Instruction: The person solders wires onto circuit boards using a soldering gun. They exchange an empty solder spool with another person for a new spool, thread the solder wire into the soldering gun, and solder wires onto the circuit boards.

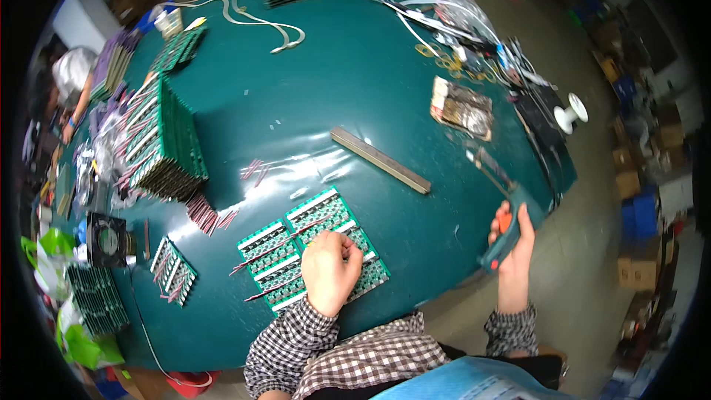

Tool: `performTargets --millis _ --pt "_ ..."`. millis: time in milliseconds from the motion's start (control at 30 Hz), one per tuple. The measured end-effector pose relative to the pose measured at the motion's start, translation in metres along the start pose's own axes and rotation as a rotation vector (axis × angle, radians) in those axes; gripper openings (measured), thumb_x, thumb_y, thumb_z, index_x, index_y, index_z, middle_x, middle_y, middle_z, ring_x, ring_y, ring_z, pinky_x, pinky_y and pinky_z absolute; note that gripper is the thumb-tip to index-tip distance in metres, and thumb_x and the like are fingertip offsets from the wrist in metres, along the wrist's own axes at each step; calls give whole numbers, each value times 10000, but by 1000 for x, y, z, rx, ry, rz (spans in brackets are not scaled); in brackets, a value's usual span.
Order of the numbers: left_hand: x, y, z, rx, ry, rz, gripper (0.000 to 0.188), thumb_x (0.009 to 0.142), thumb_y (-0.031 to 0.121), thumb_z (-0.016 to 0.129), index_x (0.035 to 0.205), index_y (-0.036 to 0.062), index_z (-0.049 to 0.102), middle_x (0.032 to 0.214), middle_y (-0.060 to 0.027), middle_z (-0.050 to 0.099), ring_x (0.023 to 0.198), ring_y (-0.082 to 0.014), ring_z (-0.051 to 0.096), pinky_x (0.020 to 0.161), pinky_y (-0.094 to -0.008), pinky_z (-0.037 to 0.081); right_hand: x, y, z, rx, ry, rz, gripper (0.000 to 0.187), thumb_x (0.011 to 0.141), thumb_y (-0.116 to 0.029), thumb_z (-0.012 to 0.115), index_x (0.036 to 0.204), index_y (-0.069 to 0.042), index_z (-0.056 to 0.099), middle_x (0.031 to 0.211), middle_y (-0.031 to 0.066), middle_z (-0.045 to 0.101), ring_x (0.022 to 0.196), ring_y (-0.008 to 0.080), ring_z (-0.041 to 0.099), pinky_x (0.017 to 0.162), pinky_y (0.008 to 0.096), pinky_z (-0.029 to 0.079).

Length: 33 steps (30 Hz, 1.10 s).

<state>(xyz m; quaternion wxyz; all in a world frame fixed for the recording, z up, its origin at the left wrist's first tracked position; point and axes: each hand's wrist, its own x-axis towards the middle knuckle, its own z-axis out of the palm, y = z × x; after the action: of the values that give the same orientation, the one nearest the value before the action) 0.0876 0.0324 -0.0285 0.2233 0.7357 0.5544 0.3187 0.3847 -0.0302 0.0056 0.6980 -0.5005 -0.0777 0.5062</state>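
Blue mask point(474, 381) nearest, left hand point(331, 270) curled shut right over the slanted circuit-board panel point(274, 261), grip contents hidden, right hand point(518, 248) clamping the soldering gun point(527, 200) well rightward.

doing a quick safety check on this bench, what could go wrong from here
Burn: the right hand holds a green pistol-shaped tool with an orange trigger, apparently a soldering gun. If hot, its metal tip could burn the bare left hand if brought over the green rectangular circuit boards.

Snag: thin red-and-black wires jut past the boards' edge, so the black-and-white checked fabric left sleeve might catch them.
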Motion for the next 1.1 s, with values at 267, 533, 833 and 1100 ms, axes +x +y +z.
performTargets --millis 267,533,833,1100 --pt "4 9 -3 -1 -20 -40 80 688 36 617 690 12 541 645 -99 539 585 -250 540 545 -352 428 58 -32 -6 280 -63 68 284 867 -345 600 899 -63 581 811 11 620 650 112 618 511 210 515" --pt "-7 0 -3 3 -16 -45 108 662 66 641 641 58 535 623 -78 508 577 -262 519 535 -381 410 127 -29 -20 351 -100 178 269 839 -266 649 885 -11 575 822 66 625 704 156 640 545 227 542" --pt "-3 3 -5 -6 -14 -48 100 659 69 643 649 61 543 624 -71 520 575 -251 528 544 -371 415 132 -32 -11 285 -15 159 366 834 -226 655 1004 62 507 990 195 595 882 265 625 732 323 555" --pt "-2 4 -2 -27 -9 -36 96 669 66 640 660 55 545 626 -70 527 579 -245 532 543 -367 415 114 -46 -11 2 -29 181 430 857 -339 609 1012 55 536 978 210 602 890 313 624 773 421 538"
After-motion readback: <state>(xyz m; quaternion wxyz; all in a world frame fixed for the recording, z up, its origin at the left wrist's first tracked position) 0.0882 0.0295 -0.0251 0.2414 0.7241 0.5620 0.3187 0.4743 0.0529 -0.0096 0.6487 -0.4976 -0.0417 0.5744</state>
